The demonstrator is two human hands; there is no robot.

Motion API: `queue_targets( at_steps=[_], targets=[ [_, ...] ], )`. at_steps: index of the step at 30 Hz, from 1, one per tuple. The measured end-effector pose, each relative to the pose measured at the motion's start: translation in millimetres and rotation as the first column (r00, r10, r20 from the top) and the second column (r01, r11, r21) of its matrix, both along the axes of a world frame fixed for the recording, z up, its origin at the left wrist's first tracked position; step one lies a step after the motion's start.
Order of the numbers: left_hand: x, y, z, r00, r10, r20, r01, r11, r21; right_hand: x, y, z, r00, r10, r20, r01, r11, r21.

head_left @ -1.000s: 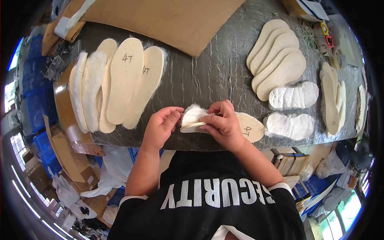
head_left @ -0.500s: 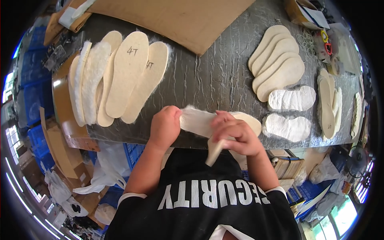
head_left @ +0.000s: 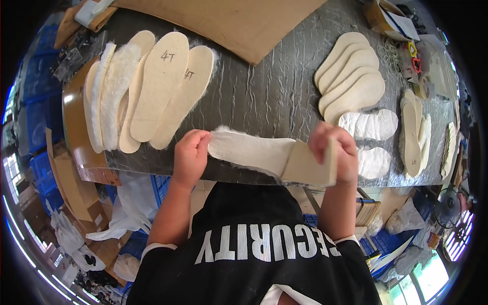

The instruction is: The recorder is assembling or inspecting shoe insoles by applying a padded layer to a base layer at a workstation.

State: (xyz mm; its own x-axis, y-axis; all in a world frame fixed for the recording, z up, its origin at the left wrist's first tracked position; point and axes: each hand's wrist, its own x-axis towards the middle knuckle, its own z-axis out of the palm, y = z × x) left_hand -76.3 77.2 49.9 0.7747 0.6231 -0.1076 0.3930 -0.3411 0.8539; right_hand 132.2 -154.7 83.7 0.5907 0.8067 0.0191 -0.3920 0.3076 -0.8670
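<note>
A fluffy-edged insole (head_left: 251,151) with a white face lies crosswise at the table's near edge. My left hand (head_left: 190,155) is closed on its left end, thumb and fingers pinching the rim. At the other end, a beige layer (head_left: 304,165) covers the white face and bends upward at the right. My right hand (head_left: 336,150) is closed around that bent beige part; some of its fingers are smeared by motion. Just beyond my right hand are two short white crinkled insoles (head_left: 371,124), one above the other, the nearer partly hidden by the hand.
Beige and fleecy insoles (head_left: 160,91) lie fanned at the left, more beige ones (head_left: 356,86) at the right. A long insole pile (head_left: 412,134) sits farther right. Cardboard (head_left: 223,23) covers the far middle of the dark table (head_left: 244,86). Yellow and red-handled tools (head_left: 415,58) lie at the back right.
My right hand has moved right and slightly up with the beige layer, baring more of the white face. My left hand has shifted a little left, still on the insole's end.
</note>
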Motion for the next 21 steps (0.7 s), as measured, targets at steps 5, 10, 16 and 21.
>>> queue_targets(
  at_steps=[5, 10, 16, 21],
  targets=[
    [1.1, 8.0, 25.7, 0.997, 0.060, -0.056, -0.065, 0.993, -0.098, -20.5, 82.6, -13.1, 0.971, 0.176, 0.162, -0.135, 0.962, -0.238],
    [-1.6, 13.6, 18.0, 0.996, 0.060, -0.070, -0.060, 0.998, -0.005, -38.3, 113.6, -23.7, 0.936, 0.345, 0.067, -0.290, 0.867, -0.406],
    [-9.6, 13.4, 4.5, 0.969, 0.191, -0.159, -0.233, 0.917, -0.323, -40.9, 101.7, -21.1, 0.827, 0.417, 0.376, -0.195, 0.842, -0.504],
    [-8.2, 13.6, 8.4, 0.990, 0.070, -0.118, -0.115, 0.894, -0.433, -53.4, 90.7, -24.3, 0.747, 0.288, 0.600, -0.082, 0.934, -0.347]
  ],
)
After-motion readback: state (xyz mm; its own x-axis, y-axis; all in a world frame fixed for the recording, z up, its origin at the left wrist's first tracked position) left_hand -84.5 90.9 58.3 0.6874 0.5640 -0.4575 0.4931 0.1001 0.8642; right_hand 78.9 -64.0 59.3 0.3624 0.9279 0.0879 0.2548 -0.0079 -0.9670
